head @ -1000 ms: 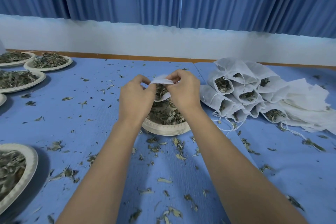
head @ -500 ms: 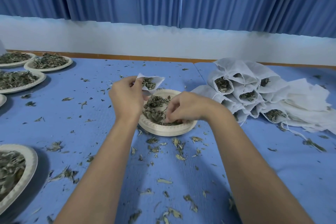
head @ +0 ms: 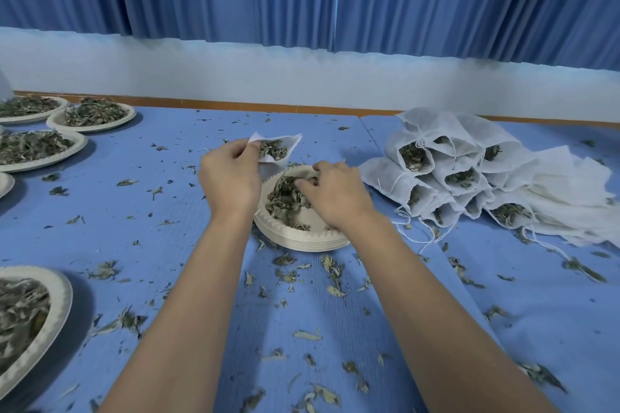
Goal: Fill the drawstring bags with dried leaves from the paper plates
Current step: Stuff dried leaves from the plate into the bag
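- Drawstring bag [head: 278,149] pinched at its rim by the left hand [head: 231,178], mouth open just right of the pinch.
- Right hand [head: 335,194] clutches dried leaves [head: 285,199] on the paper plate [head: 302,241] beneath.

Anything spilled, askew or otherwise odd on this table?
Yes: dried leaf bits lie scattered across the blue table, thickest in front of the plate stack by the bag in the left hand. The filled bags on the right lie in a loose heap, mouths open, strings trailing. Nothing looks damaged.
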Tool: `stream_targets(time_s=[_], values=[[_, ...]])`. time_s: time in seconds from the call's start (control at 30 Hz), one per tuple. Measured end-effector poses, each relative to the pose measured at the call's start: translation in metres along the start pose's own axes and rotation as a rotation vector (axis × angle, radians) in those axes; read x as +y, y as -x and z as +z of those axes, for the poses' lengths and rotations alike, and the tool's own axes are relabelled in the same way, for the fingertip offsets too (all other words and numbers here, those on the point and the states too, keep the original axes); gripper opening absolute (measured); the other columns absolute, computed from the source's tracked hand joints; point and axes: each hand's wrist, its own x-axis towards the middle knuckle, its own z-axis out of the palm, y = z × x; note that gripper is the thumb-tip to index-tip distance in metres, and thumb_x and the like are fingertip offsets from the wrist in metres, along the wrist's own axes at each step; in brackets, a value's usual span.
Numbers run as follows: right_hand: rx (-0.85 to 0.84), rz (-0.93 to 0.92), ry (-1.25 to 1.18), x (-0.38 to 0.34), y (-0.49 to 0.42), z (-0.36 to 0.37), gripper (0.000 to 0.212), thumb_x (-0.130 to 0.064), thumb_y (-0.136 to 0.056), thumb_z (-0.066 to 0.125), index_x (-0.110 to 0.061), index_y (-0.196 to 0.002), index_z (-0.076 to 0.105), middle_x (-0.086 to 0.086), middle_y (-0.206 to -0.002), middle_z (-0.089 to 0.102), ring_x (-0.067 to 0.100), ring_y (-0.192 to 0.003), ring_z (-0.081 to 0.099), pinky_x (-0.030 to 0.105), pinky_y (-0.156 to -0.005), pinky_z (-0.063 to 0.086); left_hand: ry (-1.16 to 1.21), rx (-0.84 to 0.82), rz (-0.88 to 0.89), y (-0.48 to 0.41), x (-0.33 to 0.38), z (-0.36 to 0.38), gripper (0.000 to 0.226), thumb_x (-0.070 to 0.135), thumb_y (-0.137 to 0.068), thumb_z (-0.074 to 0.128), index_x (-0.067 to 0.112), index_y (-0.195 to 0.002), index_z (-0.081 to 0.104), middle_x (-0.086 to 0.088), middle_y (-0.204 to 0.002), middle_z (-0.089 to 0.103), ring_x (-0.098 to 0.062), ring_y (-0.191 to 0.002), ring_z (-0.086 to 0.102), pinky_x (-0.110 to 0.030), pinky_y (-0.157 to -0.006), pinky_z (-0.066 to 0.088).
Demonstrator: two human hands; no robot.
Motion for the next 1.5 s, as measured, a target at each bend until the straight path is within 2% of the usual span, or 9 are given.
stream_targets(time_s=[0.13,0.3,0.5,0.83,0.97,1.13,1.33,1.43,1.5], values=[[-0.154,-0.096,-0.096,-0.011,-0.001,0.016,0.062,-0.052,-0.095,0.041,-0.024,-0.149,0.026,0.012,-0.154,0.025,0.031,-0.143,0.018,0.047,-0.115,0.02,-0.01,-0.013,0.007,0.001,0.0,0.001,0.019,0.022,-0.092,0.057,0.028,-0.079,0.069,0.019,-0.064,0.06,-0.002,-0.062,0.054,-0.022,-0.061,0.044],[-0.322,-0.29,0.027,-0.013,0.002,0.015,0.054,-0.044,-0.098,0.043,-0.023,-0.147,0.033,0.004,-0.156,0.024,0.027,-0.142,0.021,0.04,-0.114,0.022,-0.007,-0.025,-0.005,0.0,-0.001,0.001,0.018,0.02,-0.092,0.055,0.025,-0.084,0.071,0.018,-0.066,0.061,-0.002,-0.063,0.055,-0.021,-0.061,0.045],[-0.154,-0.329,0.0,-0.005,0.011,0.002,0.029,-0.011,-0.091,0.056,-0.021,-0.115,0.069,0.004,-0.11,0.069,0.023,-0.102,0.059,0.029,-0.08,0.047,-0.004,-0.018,-0.01,0.001,-0.001,0.001,0.019,0.02,-0.092,0.057,0.03,-0.078,0.066,0.018,-0.064,0.061,-0.001,-0.057,0.053,-0.013,-0.051,0.041],[-0.053,-0.217,0.143,-0.01,0.026,-0.018,0.045,-0.044,-0.092,0.055,-0.035,-0.136,0.049,0.003,-0.151,0.037,0.021,-0.132,0.042,0.033,-0.091,0.042,0.008,-0.028,-0.009,0.0,-0.005,0.006,0.018,0.02,-0.092,0.057,0.018,-0.094,0.075,0.018,-0.068,0.062,-0.001,-0.062,0.056,-0.019,-0.06,0.045],[-0.003,-0.086,0.181,-0.029,0.034,-0.006,0.032,-0.038,-0.097,0.048,-0.017,-0.111,0.067,0.007,-0.098,0.058,0.025,-0.095,0.058,0.028,-0.061,0.033,0.022,-0.048,-0.009,0.001,-0.004,0.006,0.023,0.015,-0.091,0.056,0.026,-0.076,0.07,0.027,-0.053,0.058,0.011,-0.052,0.055,-0.005,-0.048,0.039],[0.003,-0.086,0.187,-0.045,0.043,0.002,0.019,-0.012,-0.096,0.046,-0.006,-0.103,0.062,0.012,-0.109,0.06,0.028,-0.1,0.057,0.03,-0.07,0.032,0.009,-0.049,-0.011,0.003,-0.003,0.006,0.02,0.016,-0.091,0.055,0.024,-0.079,0.07,0.025,-0.056,0.058,0.014,-0.048,0.053,-0.004,-0.044,0.035],[-0.016,-0.066,0.14,-0.04,0.041,-0.004,0.036,0.006,-0.083,0.047,-0.01,-0.056,0.032,0.003,-0.06,0.031,0.017,-0.055,0.031,0.026,-0.044,0.017,0.021,-0.045,0.012,0.004,-0.004,0.008,0.017,0.014,-0.091,0.057,0.013,-0.093,0.074,0.026,-0.051,0.055,0.018,-0.048,0.052,-0.003,-0.044,0.036],[0.037,-0.07,0.083,-0.028,0.035,-0.001,0.016,0.006,-0.079,0.051,0.001,-0.066,0.058,0.009,-0.065,0.052,0.025,-0.063,0.051,0.032,-0.046,0.036,0.009,-0.054,0.01,0.005,-0.003,0.007,0.014,0.015,-0.092,0.057,0.019,-0.087,0.07,0.028,-0.041,0.053,0.012,-0.041,0.051,-0.005,-0.04,0.035],[0.064,-0.042,-0.032,-0.019,0.032,0.002,0.019,0.004,-0.081,0.055,0.0,-0.088,0.073,0.013,-0.089,0.071,0.028,-0.083,0.064,0.037,-0.067,0.053,0.007,-0.045,0.003,0.004,-0.004,0.008,0.016,0.016,-0.092,0.057,0.016,-0.091,0.073,0.025,-0.044,0.055,0.006,-0.039,0.05,-0.007,-0.038,0.034]])
